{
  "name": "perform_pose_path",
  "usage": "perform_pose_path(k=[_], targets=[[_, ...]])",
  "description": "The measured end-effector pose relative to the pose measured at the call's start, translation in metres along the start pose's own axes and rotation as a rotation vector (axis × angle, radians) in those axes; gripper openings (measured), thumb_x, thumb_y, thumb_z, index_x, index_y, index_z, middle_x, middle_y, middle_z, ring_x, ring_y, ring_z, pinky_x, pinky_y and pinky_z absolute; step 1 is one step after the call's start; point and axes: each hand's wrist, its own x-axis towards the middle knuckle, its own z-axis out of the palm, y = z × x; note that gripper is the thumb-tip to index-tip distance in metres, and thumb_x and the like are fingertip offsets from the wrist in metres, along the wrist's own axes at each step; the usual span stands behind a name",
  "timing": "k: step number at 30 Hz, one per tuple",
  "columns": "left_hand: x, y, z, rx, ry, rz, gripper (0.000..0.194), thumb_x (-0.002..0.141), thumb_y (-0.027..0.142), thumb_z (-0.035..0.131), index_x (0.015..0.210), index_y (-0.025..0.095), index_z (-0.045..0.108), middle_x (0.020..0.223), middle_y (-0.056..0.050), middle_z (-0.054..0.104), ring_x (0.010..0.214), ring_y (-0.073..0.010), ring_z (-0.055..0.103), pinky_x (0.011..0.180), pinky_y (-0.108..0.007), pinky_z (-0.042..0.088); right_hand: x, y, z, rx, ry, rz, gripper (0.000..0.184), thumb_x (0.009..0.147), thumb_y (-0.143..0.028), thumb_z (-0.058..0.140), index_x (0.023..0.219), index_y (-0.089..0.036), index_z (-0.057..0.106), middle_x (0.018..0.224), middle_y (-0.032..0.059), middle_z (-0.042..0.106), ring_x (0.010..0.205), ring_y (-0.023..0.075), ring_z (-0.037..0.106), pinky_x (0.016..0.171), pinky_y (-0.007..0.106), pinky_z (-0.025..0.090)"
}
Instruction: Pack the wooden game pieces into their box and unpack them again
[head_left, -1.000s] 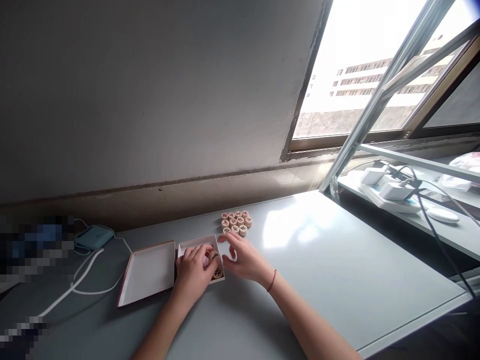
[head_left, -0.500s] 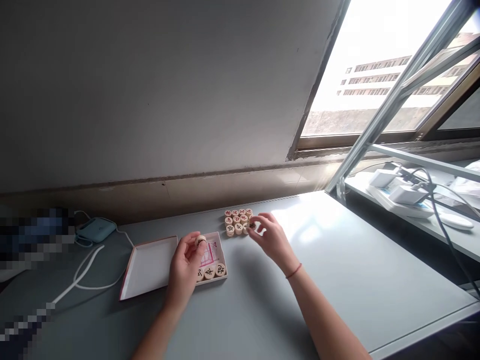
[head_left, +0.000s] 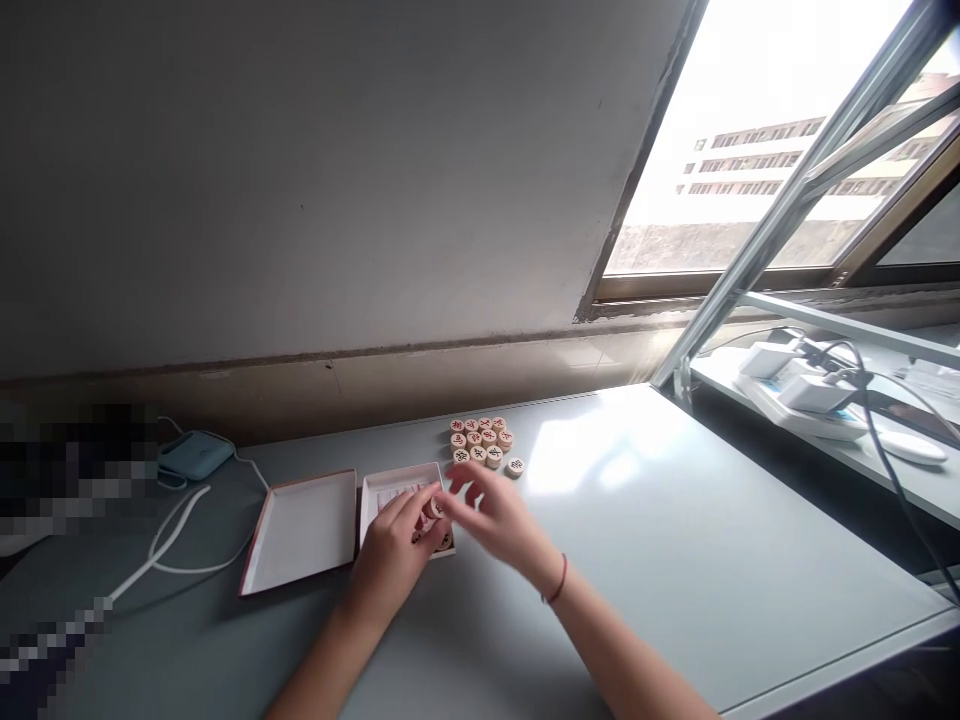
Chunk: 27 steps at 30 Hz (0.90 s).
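My left hand (head_left: 391, 552) rests over the small white box (head_left: 390, 485) and pinches a round wooden chess piece (head_left: 434, 509) at its fingertips. My right hand (head_left: 491, 512) hovers just right of it, fingers spread and slightly blurred, reaching toward that piece. Behind the hands, several wooden chess pieces (head_left: 480, 440) with red and black characters lie grouped on the grey table (head_left: 675, 540). One piece (head_left: 514, 466) sits alone at the right of the group. Part of the box's contents is hidden by my left hand.
The box lid (head_left: 300, 530) lies open-side up to the left of the box. A teal device (head_left: 195, 456) with a white cable (head_left: 172, 545) sits at the far left. A power strip with chargers (head_left: 795, 395) lies on the sill to the right.
My right hand has come back from the group of pieces to my left hand, leaving one piece beside the group. My left hand has dropped back over the box with another piece.
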Motion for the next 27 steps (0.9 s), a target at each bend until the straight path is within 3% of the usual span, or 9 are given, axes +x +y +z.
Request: perform_pose_path(k=[4, 6, 9, 13, 17, 23, 27], targets=[[-0.001, 0.000, 0.002, 0.094, 0.016, 0.109, 0.028, 0.094, 0.035, 0.046, 0.116, 0.024, 0.060, 0.098, -0.006, 0.071, 0.085, -0.0195, 0.067, 0.078, -0.031, 0.054, -0.008, -0.018, 0.013, -0.020, -0.026, -0.038, 0.006, 0.083, -0.027, 0.059, 0.083, -0.021, 0.059, 0.074, -0.0010, 0.063, 0.062, 0.0114, 0.055, 0.056, 0.021, 0.044], [0.000, 0.000, 0.001, 0.149, 0.018, 0.127, 0.029, 0.094, 0.035, 0.047, 0.118, 0.024, 0.059, 0.094, -0.006, 0.070, 0.083, -0.0196, 0.066, 0.078, -0.032, 0.054, -0.005, -0.011, 0.005, -0.026, 0.000, -0.044, 0.007, 0.084, -0.028, 0.057, 0.085, -0.021, 0.061, 0.076, -0.0003, 0.065, 0.063, 0.0117, 0.057, 0.056, 0.021, 0.045], [0.004, -0.005, -0.007, 0.262, 0.011, 0.112, 0.031, 0.092, 0.034, 0.051, 0.118, 0.022, 0.059, 0.090, -0.006, 0.069, 0.084, -0.0217, 0.065, 0.079, -0.035, 0.052, 0.003, 0.012, -0.019, -0.130, 0.150, 0.015, 0.014, 0.084, -0.028, 0.055, 0.095, -0.022, 0.062, 0.091, 0.0031, 0.067, 0.066, 0.0128, 0.061, 0.059, 0.024, 0.048], [0.010, -0.026, -0.024, 0.367, 0.005, 0.032, 0.025, 0.092, 0.029, 0.044, 0.103, 0.023, 0.066, 0.097, -0.005, 0.069, 0.089, -0.0217, 0.064, 0.082, -0.033, 0.050, 0.010, 0.046, -0.046, -0.396, 0.244, 0.186, 0.023, 0.082, -0.022, 0.052, 0.103, -0.024, 0.061, 0.098, 0.0043, 0.066, 0.064, 0.0139, 0.061, 0.063, 0.027, 0.046], [0.009, -0.047, -0.035, 0.558, -0.053, -0.105, 0.028, 0.089, 0.029, 0.044, 0.103, 0.023, 0.067, 0.096, -0.007, 0.065, 0.089, -0.0245, 0.062, 0.079, -0.034, 0.049, 0.010, 0.061, -0.048, -0.573, 0.157, 0.323, 0.015, 0.081, -0.021, 0.052, 0.094, -0.023, 0.058, 0.088, 0.0030, 0.068, 0.071, 0.0179, 0.061, 0.059, 0.025, 0.039], [0.009, -0.050, -0.039, 0.693, -0.160, -0.349, 0.029, 0.089, 0.029, 0.044, 0.108, 0.024, 0.065, 0.094, -0.006, 0.063, 0.084, -0.0223, 0.064, 0.067, -0.028, 0.047, 0.010, 0.062, -0.043, -0.624, 0.094, 0.331, 0.016, 0.078, -0.016, 0.051, 0.090, -0.023, 0.058, 0.084, 0.0029, 0.066, 0.073, 0.0174, 0.058, 0.056, 0.023, 0.033], [0.012, -0.046, -0.039, 0.640, -0.197, -0.385, 0.028, 0.089, 0.022, 0.039, 0.108, 0.023, 0.059, 0.092, -0.004, 0.068, 0.078, -0.0200, 0.065, 0.062, -0.026, 0.043, 0.012, 0.066, -0.041, -0.621, 0.133, 0.334, 0.020, 0.078, -0.014, 0.050, 0.093, -0.023, 0.058, 0.087, 0.0033, 0.067, 0.074, 0.0177, 0.058, 0.056, 0.023, 0.032]])
